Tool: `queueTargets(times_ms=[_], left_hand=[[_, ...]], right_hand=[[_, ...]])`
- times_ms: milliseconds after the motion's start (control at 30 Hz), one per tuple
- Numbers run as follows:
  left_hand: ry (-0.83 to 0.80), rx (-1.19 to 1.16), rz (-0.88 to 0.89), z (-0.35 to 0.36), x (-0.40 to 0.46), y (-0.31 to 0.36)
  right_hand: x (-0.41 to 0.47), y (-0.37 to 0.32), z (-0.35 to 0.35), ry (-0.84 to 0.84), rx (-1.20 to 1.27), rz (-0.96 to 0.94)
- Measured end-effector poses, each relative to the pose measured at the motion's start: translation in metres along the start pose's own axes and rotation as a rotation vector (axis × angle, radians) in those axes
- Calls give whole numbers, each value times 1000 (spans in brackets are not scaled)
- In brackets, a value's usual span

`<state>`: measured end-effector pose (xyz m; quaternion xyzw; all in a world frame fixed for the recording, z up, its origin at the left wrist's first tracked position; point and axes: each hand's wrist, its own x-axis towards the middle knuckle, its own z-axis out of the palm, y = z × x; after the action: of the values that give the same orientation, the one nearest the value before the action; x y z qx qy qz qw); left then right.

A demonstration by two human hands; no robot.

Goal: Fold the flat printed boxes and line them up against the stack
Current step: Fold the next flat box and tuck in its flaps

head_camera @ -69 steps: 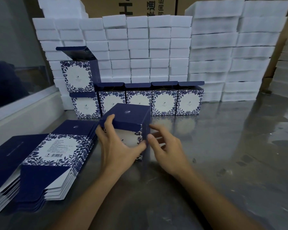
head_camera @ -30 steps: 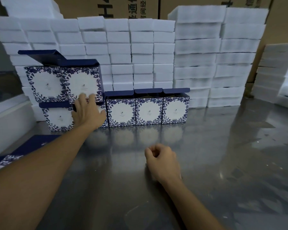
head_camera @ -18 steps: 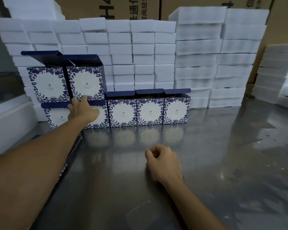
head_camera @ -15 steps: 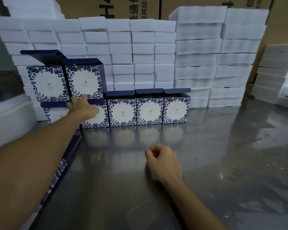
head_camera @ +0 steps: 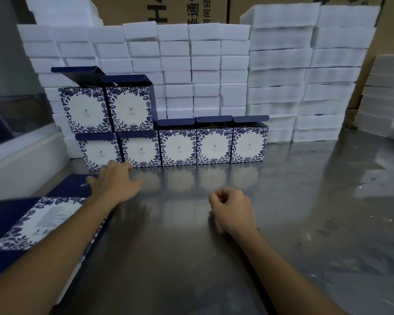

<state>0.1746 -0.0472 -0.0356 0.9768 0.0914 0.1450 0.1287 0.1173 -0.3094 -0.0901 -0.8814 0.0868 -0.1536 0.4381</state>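
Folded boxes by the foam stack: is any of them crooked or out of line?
Mostly tidy. The upper-left box sits slightly rotated, and its lid tilts higher than its neighbour's lid. The bottom row stands even. Nothing looks damaged.

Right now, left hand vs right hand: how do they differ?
The left hand is spread open, reaching over the flat box stack; the right hand is curled in a loose fist on the bare steel table. The left sits nearer the folded boxes. Both hold nothing.
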Motion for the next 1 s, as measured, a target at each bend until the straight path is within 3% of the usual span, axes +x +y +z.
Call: queueTargets(times_ms=[267,367,567,733,1000], left_hand=[[-193,50,-370,-10,-47,-80],[-199,-59,-366,-16,-52,-90],[-154,-40,-275,-26,-61,-98],[-254,-40,-227,-29,-62,-98],[-172,-188,-240,-33,-68,-98]], right_hand=[[-8,1,-3,-44,30,-42],[-10,1,-7,-47,68,-82],[-18,2,-8,-54,91,-128],[-18,5,-11,-66,82,-156],[-22,6,-10,-84,67,-162]])
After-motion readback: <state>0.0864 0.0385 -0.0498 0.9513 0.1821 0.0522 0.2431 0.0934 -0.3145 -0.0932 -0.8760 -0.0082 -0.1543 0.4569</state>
